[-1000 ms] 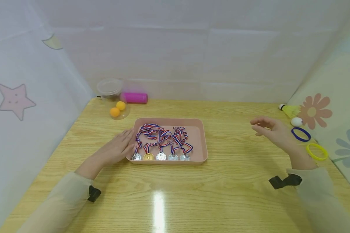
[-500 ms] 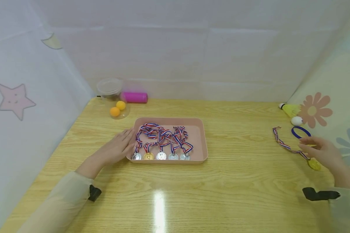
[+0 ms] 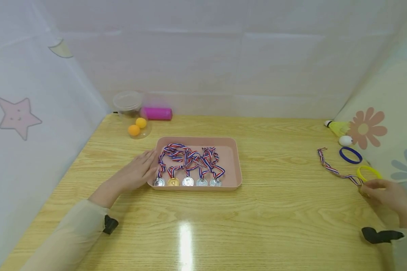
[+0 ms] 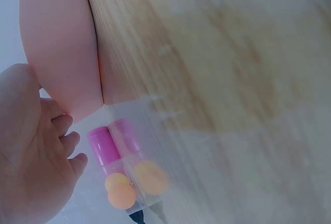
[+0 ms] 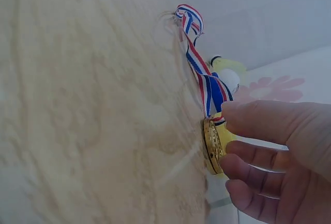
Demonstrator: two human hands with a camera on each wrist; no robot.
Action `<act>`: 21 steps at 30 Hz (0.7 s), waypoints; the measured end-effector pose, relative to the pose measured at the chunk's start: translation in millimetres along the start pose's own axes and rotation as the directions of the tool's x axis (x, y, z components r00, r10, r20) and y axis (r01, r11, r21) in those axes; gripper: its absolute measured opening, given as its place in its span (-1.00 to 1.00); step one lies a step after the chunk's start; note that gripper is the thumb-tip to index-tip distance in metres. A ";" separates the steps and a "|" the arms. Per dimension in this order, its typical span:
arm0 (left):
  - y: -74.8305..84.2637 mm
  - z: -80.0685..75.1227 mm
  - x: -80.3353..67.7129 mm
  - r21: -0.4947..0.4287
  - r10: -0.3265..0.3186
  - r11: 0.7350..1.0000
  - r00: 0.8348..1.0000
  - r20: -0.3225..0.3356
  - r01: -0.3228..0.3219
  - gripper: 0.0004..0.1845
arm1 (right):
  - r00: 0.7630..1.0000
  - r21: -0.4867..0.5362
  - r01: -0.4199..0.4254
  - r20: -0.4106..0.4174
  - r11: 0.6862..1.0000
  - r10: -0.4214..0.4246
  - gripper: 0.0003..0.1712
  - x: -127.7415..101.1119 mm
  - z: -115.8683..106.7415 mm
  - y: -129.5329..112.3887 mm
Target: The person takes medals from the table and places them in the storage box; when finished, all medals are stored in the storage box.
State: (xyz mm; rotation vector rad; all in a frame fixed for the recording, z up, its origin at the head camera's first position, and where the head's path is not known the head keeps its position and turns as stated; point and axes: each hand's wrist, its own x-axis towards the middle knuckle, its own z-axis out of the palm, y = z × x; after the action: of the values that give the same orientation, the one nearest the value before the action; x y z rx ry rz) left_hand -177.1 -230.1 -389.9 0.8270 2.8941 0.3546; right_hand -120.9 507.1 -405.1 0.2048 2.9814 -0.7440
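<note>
Right hand: the right hand (image 3: 390,195) sat at the lower right of the head view, fingers and thumb curled, pinching a gold medal (image 5: 213,145) by its rim.
Gold medal: it stood on edge against the wooden table (image 3: 274,210); its striped ribbon (image 3: 332,167) trailed up and left across the wood, ending near the blue ring (image 3: 350,155).
Left hand: the left hand (image 3: 137,171) lay flat, left of centre, its straight fingers resting against the left wall of the pink tray (image 3: 232,158), gripping nothing.
Tray contents: five medals (image 3: 187,181) lay in a row along the near edge, four silver and one gold, with their ribbons tangled behind them.
Right edge: a yellow ring (image 3: 368,172) lay just beside the right hand, with a white ball (image 3: 345,140) and a yellow shuttlecock (image 3: 335,127) farther up.
Upper left: a clear jar (image 3: 130,109) holding two orange balls (image 3: 136,127) stood next to a pink cylinder (image 3: 156,113) lying on its side.
</note>
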 end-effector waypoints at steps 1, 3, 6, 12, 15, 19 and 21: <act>0.0 0.0 0.1 -0.001 0.000 1.000 1.000 0.000 0.000 -0.38 | 1.000 -0.020 -0.004 -0.005 1.000 0.004 -0.40 -0.4 0.3 0.2; -0.3 0.4 0.2 -0.001 -0.001 1.000 1.000 0.001 0.001 -0.38 | 1.000 -0.047 -0.004 -0.003 0.999 0.004 -0.41 0.8 1.3 3.4; -0.6 1.0 0.7 0.003 0.001 1.000 1.000 -0.001 -0.001 -0.38 | 1.000 -0.084 0.009 0.002 0.996 -0.009 -0.47 1.8 1.2 2.8; -0.9 1.7 0.8 0.007 0.003 1.000 1.000 -0.001 -0.003 -0.38 | 0.997 -0.079 0.013 0.078 0.997 -0.007 -0.32 3.4 -0.9 -0.1; -0.7 1.5 0.6 0.008 0.004 1.000 1.000 -0.002 -0.004 -0.38 | 0.992 -0.085 0.020 0.123 0.996 -0.009 -0.25 3.2 -1.9 -3.1; 0.0 0.9 0.2 0.006 0.005 1.000 1.000 -0.007 -0.005 -0.38 | 0.981 -0.063 0.028 0.192 0.998 -0.015 -0.42 1.3 -3.2 -8.5; 0.3 0.6 0.1 0.003 0.003 1.000 1.000 -0.007 -0.003 -0.38 | 0.976 -0.049 0.034 0.215 0.998 -0.022 -0.50 0.0 -2.6 -11.2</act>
State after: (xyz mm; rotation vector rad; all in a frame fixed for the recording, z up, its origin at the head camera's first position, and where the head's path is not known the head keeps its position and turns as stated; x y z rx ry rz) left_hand -176.9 -229.7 -390.4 0.8325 2.9014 0.3540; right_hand -122.6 498.5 -397.6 0.0741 2.7994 -0.6450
